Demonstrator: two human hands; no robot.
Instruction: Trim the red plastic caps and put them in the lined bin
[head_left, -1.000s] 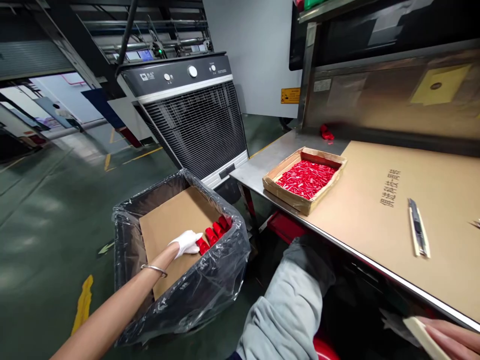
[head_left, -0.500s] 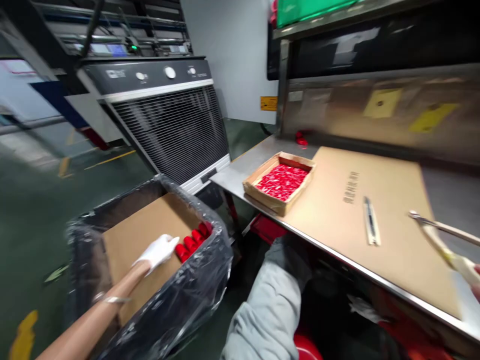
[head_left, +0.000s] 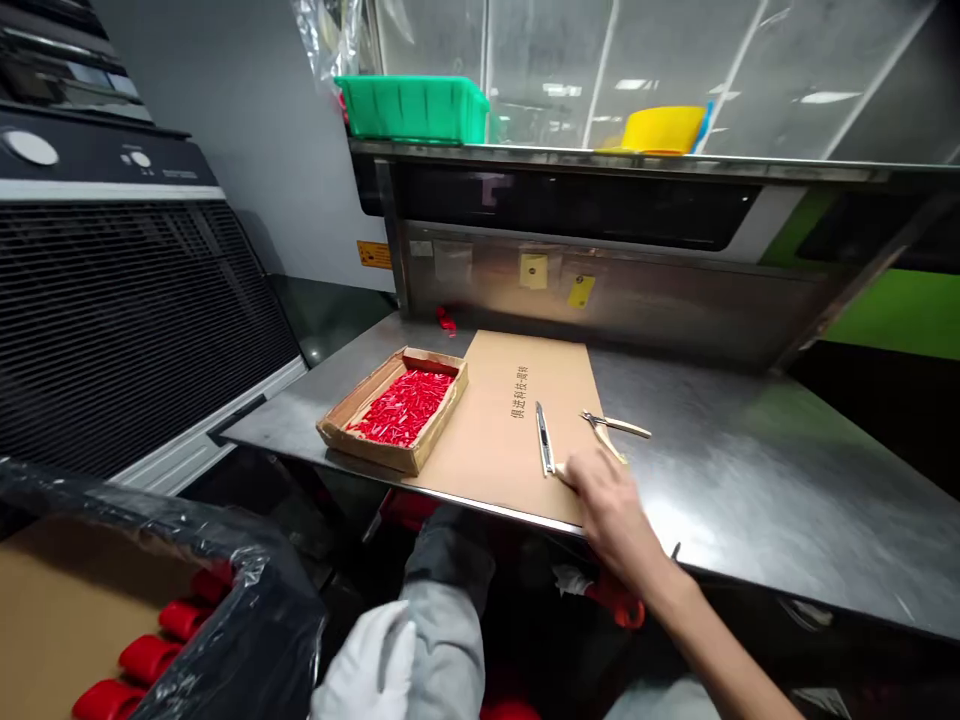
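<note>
Currently, the right hand (head_left: 609,500) is the nearer one to the utility knife (head_left: 544,438), which lies flat on the cardboard sheet (head_left: 487,475) just to the left of its fingertips. The long axis of the knife runs away from the person, with the far end leaning slightly to the left. Just beyond this hand, the nippers (head_left: 624,426) lie with their head to the left, and the two handles spread toward the right and toward the person. The gloved left hand (head_left: 367,665) is well apart from both tools, over the trouser leg (head_left: 452,625), with the red pieces (head_left: 150,658) in the lined bin (head_left: 281,575) to its left. Because the right hand is blurred and the left palm is hidden, I cannot tell whether either one grips something.
</note>
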